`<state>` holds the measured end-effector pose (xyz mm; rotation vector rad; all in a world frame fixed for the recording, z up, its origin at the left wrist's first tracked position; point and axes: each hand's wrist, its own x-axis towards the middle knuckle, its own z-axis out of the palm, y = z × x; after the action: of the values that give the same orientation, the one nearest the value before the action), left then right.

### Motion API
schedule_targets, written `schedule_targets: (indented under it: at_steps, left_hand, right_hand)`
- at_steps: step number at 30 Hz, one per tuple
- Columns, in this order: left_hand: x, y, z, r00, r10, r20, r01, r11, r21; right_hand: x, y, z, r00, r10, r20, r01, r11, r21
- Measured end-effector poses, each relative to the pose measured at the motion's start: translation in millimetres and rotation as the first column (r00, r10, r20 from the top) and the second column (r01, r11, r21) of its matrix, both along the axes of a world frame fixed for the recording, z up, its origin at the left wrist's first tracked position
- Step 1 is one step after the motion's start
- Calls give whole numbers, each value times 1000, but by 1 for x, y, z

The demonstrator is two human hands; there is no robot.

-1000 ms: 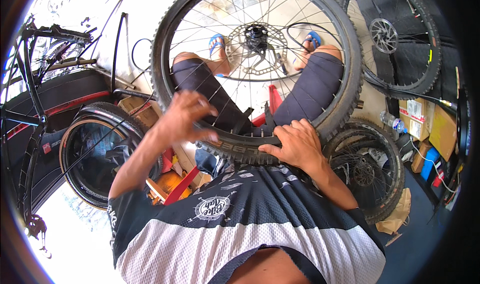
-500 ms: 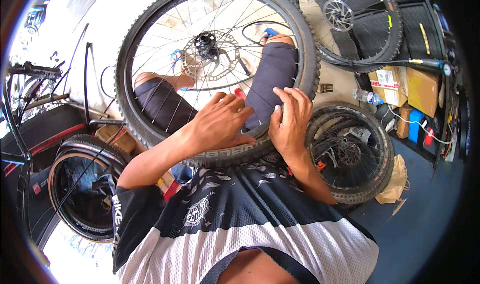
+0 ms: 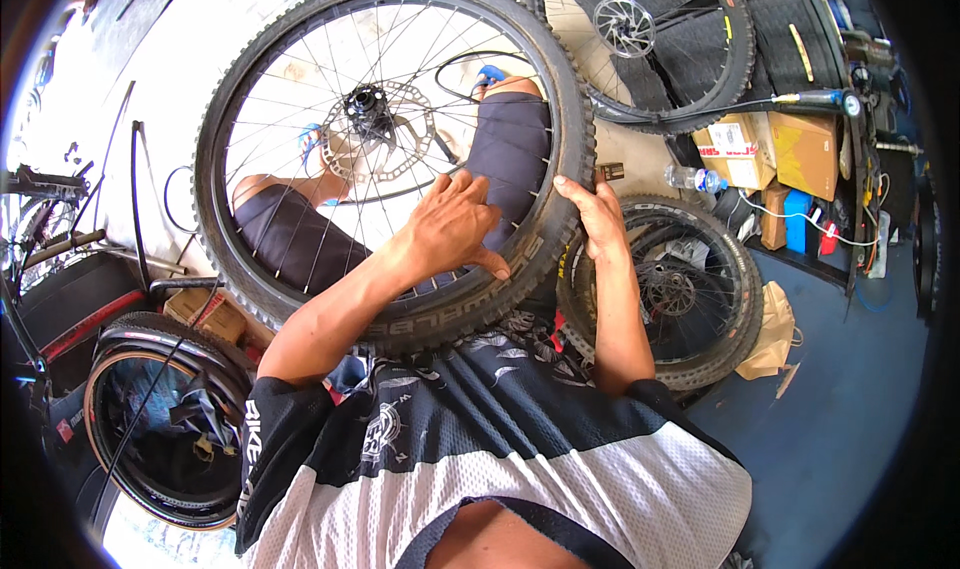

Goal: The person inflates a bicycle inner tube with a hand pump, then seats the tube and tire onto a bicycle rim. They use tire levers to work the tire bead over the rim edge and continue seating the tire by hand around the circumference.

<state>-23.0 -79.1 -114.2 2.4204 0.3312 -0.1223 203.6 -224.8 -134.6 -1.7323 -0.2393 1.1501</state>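
Observation:
A bicycle wheel (image 3: 570,119) with a knobbly black tyre leans across my lap. A disc rotor (image 3: 342,152) and a black hub (image 3: 367,109) face up toward me. My left hand (image 3: 448,231) reaches over the near part of the wheel, fingers curled at the rim and thumb pressed on the tyre's sidewall. On the tyre's right side, my right hand (image 3: 603,219) grips the outer edge. Its thumb lies on top of the tread, while its other fingers are mostly hidden behind the tyre. My knees show between the spokes.
Another wheel with a rotor (image 3: 624,27) stands at the far right, beside a pump (image 3: 820,99). More wheels lie at my right (image 3: 735,344) and left (image 3: 95,419). Cardboard boxes (image 3: 803,152), a plastic bottle (image 3: 693,179) and a paper bag (image 3: 770,334) are on the right.
My right hand has gone from spread fingers over the tyre to gripping its outer edge, thumb on top. My left hand stays at the near rim. The whole view has shifted slightly.

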Motion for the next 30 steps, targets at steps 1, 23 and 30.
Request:
schedule_targets:
  at_steps: [1,23,30]
  left_hand:
    - [1,2,-2,1000,-21,-3,21,999,-25]
    - [2,-35,-13,996,92,-14,-93,993,-74]
    - [11,-57,-20,974,224,40,-225,974,34]
  right_hand:
    - [0,-1,-1,1000,-1,-7,1,1000,18]
    - [-1,-31,-53,924,-29,-381,144,950,278]
    - [26,-13,-37,994,37,-99,-33,999,40]
